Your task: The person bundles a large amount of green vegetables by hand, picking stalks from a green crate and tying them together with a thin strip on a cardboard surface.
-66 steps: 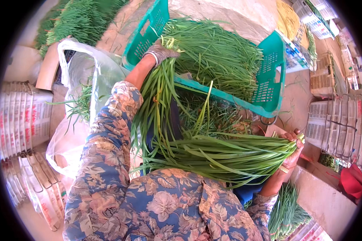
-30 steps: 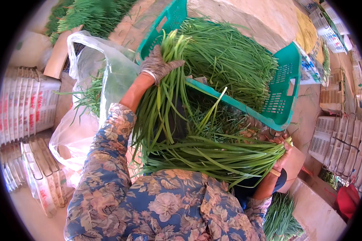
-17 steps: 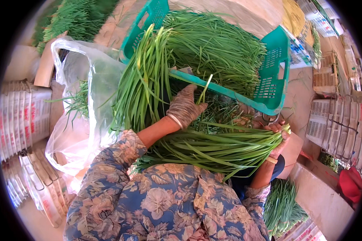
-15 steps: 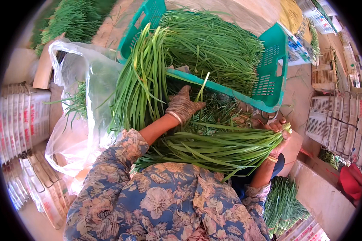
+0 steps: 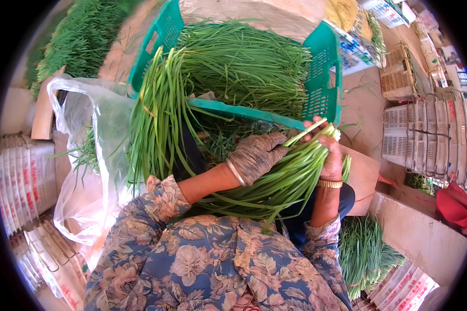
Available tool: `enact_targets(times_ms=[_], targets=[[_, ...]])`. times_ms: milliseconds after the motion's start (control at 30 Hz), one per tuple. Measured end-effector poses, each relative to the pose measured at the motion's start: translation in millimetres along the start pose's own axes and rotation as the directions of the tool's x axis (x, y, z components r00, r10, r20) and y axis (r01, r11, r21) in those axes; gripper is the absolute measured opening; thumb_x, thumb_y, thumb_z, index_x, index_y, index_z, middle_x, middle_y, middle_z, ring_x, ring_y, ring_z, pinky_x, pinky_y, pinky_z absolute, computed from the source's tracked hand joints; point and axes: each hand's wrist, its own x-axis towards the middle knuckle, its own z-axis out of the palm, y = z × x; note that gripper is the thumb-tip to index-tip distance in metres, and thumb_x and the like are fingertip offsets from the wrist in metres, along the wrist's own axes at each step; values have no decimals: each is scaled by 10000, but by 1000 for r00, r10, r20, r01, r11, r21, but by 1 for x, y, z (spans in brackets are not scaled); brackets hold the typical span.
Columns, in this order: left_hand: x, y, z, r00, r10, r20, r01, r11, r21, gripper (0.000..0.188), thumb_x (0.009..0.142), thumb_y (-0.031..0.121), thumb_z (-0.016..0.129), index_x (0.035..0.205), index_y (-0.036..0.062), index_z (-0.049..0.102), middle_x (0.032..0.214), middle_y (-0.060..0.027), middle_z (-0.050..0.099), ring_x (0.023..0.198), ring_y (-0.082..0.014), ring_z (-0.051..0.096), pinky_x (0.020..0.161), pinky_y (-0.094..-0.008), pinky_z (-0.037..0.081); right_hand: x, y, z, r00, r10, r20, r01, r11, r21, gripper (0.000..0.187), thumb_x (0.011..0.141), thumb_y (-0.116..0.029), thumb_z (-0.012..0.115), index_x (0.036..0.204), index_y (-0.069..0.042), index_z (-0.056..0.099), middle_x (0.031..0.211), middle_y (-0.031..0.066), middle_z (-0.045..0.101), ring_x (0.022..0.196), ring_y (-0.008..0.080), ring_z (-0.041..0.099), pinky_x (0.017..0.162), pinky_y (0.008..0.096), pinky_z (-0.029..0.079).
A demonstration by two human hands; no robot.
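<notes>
We observe the bare right hand (image 5: 332, 159), its fingers closed around the pale ends of a bunch of green stalks (image 5: 275, 189), right of centre in the frame. We find the gloved left hand (image 5: 257, 157) near the centre, fingers pinching a thin stalk (image 5: 303, 133) beside that bunch. We note a second bunch (image 5: 158, 116) draped over the teal crate's (image 5: 327, 103) lower left corner, upper left of centre

Bright, diffuse light fills the scene; shadow gathers beneath the green perforated plastic crate (image 5: 316, 67). Pale highlights streak the central bunch of long, flat green leaves (image 5: 296, 171), and glare whitens the clear plastic bag (image 5: 111, 124). Fisheye distortion bows the stacked white plastic crates (image 5: 28, 179) near the black rim.
</notes>
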Motion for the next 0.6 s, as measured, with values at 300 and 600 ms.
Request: enact_targets(times_ms=[300, 600], targets=[[1, -1, -12, 929, -107, 354, -9, 950, 311, 371, 804, 295, 523, 1096, 69, 482, 894, -187, 594, 809, -327, 581, 706, -394, 454, -27, -50, -22, 931, -351, -103, 347, 936, -61, 228, 666, -161, 555, 876, -107, 486, 723, 12, 487, 724, 150, 485, 717, 263, 421], [-44, -80, -16, 835, -428, 346, 38, 673, 739, 454, 754, 263, 583, 1151, 77, 465, 907, -202, 591, 806, -361, 574, 688, -405, 454, -79, -158, -79, 807, -589, -51, 590, 799, 113, 207, 645, -91, 598, 808, -94, 470, 722, 11, 486, 764, 161, 484, 726, 311, 400]])
